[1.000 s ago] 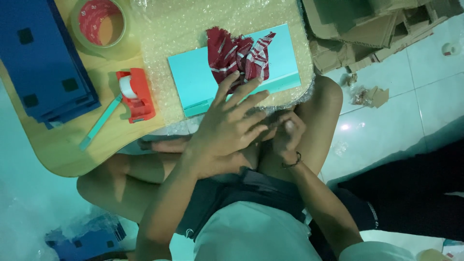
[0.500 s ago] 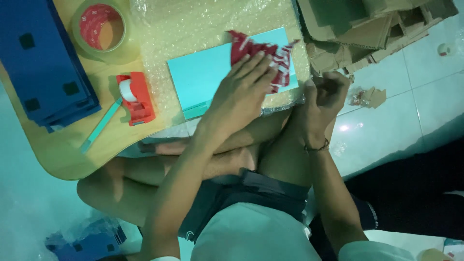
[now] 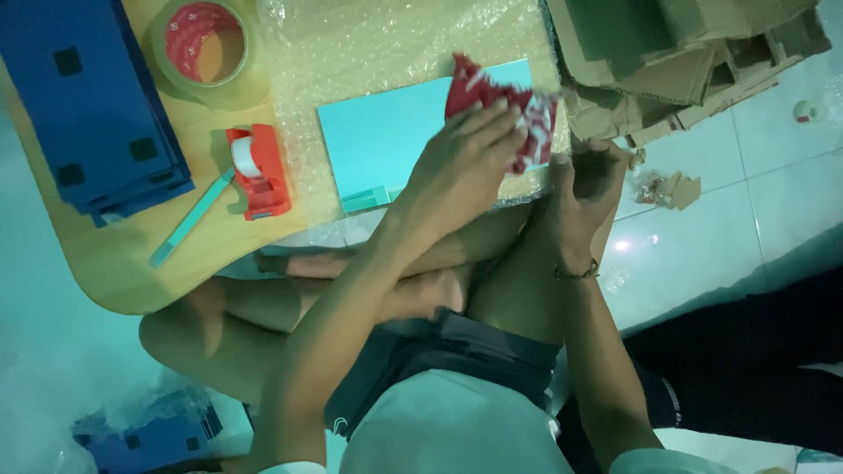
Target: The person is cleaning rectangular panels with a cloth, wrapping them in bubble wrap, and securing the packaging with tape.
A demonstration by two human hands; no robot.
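A bundle of red and white packets [image 3: 487, 92] lies on a teal flat box [image 3: 386, 140] that rests on bubble wrap [image 3: 395, 44] over a low wooden table [image 3: 105, 263]. My left hand [image 3: 465, 158] lies over the packets with fingers spread, gripping them at the box's right end. Just to the right, my right hand [image 3: 584, 180] has its fingers curled at the bubble wrap's edge, next to the packets. The blur hides whether it grips anything.
A red tape dispenser [image 3: 257, 171], a teal cutter [image 3: 189, 219], a roll of tape [image 3: 202, 44] and a stack of blue folded boxes [image 3: 88, 105] sit on the table's left. Flattened cardboard [image 3: 685, 53] lies at the upper right on the tiled floor. My crossed legs are under the table's edge.
My left hand has slid the red packets rightward across the teal box. My right hand rose from my lap to the bubble wrap's right edge.
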